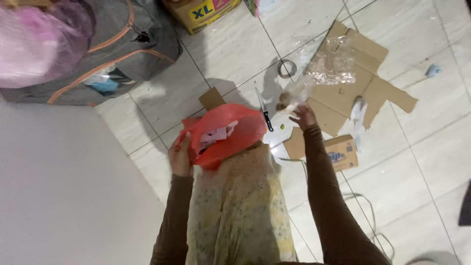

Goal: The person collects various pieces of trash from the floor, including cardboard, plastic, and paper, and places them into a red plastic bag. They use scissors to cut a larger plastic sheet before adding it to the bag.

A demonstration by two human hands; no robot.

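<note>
The left hand pinches the rim of a red-orange thin plastic bag of pale paper scraps, held open above the tiled floor; the right hand has its grip pressed on a crumpled clear plastic wrapper, lifted just beside the bag; the step looks like gathering litter; a black-handled knife, a tape roll, flat brown cardboard pieces and a small cardboard box lie near; a white cable trails by the feet.
</note>
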